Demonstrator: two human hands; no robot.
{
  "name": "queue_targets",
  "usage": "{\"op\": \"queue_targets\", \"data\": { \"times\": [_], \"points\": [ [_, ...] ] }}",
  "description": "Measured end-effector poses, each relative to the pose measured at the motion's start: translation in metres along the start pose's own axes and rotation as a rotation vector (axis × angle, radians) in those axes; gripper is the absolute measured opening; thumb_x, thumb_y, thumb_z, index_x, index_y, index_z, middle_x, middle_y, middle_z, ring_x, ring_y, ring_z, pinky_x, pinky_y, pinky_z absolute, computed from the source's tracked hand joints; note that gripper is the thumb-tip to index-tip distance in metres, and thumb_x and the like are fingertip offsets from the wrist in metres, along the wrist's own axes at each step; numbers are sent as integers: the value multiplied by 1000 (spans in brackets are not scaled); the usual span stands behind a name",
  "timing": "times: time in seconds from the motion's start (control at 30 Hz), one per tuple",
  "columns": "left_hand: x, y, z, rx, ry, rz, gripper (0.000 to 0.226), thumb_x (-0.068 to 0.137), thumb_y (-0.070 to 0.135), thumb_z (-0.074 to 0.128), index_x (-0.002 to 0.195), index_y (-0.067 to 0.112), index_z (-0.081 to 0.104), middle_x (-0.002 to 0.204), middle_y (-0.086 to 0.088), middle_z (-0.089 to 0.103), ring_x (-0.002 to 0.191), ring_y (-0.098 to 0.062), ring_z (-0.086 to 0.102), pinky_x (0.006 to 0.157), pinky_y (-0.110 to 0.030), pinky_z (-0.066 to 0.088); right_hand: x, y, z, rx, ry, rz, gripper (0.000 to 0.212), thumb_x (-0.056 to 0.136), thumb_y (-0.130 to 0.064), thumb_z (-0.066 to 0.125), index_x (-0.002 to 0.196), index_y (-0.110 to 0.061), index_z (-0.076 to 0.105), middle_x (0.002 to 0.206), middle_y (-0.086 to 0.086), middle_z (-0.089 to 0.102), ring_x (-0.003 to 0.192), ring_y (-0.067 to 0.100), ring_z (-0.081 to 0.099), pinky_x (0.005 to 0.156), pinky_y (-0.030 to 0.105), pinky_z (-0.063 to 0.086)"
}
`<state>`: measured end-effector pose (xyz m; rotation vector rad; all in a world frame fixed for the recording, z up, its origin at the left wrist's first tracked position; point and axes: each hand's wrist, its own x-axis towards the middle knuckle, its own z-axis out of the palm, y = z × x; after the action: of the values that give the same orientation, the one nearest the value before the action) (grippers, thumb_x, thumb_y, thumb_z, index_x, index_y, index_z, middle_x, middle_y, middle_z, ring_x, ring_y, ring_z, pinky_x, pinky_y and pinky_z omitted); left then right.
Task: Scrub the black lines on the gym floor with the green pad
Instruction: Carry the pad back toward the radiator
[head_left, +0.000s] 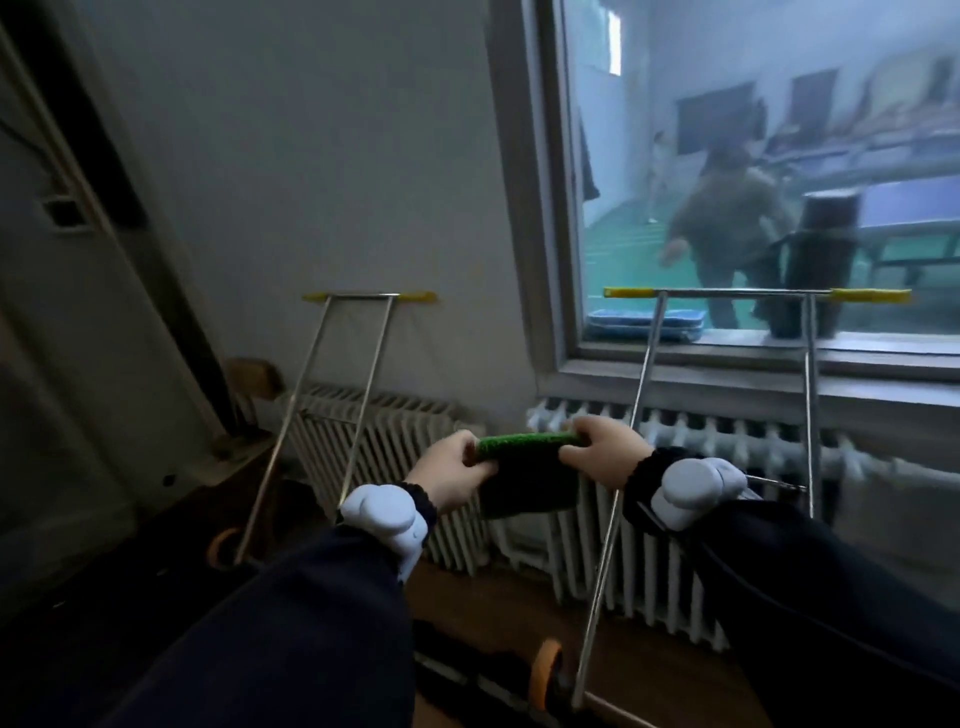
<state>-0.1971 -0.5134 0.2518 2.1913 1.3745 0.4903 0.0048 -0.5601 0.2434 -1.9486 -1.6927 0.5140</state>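
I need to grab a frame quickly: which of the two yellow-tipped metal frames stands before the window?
The right frame: its bar crosses the window; the left frame stands against bare wall.

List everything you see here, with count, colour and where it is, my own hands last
green pad: one, green top, dark underside, held up at centre
metal frames: two, silver with yellow-tipped top bars, one left, one right, leaning by the wall
radiators: white, along the wall under the window
window: one, upper right, a person visible through it
blue folded cloth: one, on the sill
dark cylinder: one, on the sill
left hand: grips the pad's left end
right hand: grips the pad's right end
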Motion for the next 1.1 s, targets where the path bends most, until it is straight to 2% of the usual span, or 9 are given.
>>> {"op": "queue_targets", "data": {
  "times": [0.13,0.23,0.37,0.47,0.6,0.73,0.93,1.03,1.1],
  "points": [
    [120,-16,36,-174,2,-24,25,90,32,61,97,13,46,91,-5,58,87,-22,56,73,-29,43,100,51,12,184,107,180,18,89,-25,59,91,-9,53,85,8,52,81,20,50,69,27,38],
    [177,-27,49,-225,40,-101,33,90,28,62,101,12,36,97,-6,52,89,-20,50,75,-26,38,153,71,27,376,128,307,24,86,-18,62,80,-20,39,80,8,54,74,25,55,72,42,52],
    [255,-51,64,-203,11,-83,25,92,21,60,97,11,37,79,4,44,85,-18,44,70,-23,29,221,90,52,391,176,368,25,87,-14,59,86,-20,35,82,5,50,67,23,51,61,33,45],
    [311,-74,79,-203,-96,-70,18,91,22,59,93,14,43,88,1,51,88,-17,49,74,-23,34,265,105,69,358,125,388,20,89,-15,56,100,-16,39,79,-2,48,73,20,51,69,28,42],
    [374,-112,118,-167,-290,-80,24,84,11,59,78,27,42,76,8,49,77,-15,47,72,-23,39,306,136,111,393,78,506,26,90,-14,55,114,-15,45,101,3,54,87,18,56,74,28,45],
    [427,-158,167,-114,-409,-46,32,80,4,53,72,33,42,78,14,52,86,-12,53,71,-15,38,341,167,174,425,101,625,34,83,-6,56,107,-23,40,108,7,57,94,19,57,85,29,48],
    [510,-197,196,-165,-280,60,25,89,7,55,98,30,54,117,0,60,113,-16,56,93,-19,41,435,185,192,267,221,642,32,88,-3,52,116,-19,48,125,5,50,118,20,52,100,26,40],
    [552,-204,202,152,-319,218,35,96,23,46,131,20,49,150,-7,30,136,-26,33,111,-32,29,466,190,196,38,141,645,34,92,-17,49,125,-15,53,146,8,33,133,24,37,109,29,35],
    [561,-210,209,378,-429,311,40,97,33,41,136,22,44,154,-3,23,140,-27,26,113,-38,27,470,190,204,-78,-1,704,41,93,-25,48,133,-22,48,155,9,19,141,30,22,113,36,30]
  ]
}}
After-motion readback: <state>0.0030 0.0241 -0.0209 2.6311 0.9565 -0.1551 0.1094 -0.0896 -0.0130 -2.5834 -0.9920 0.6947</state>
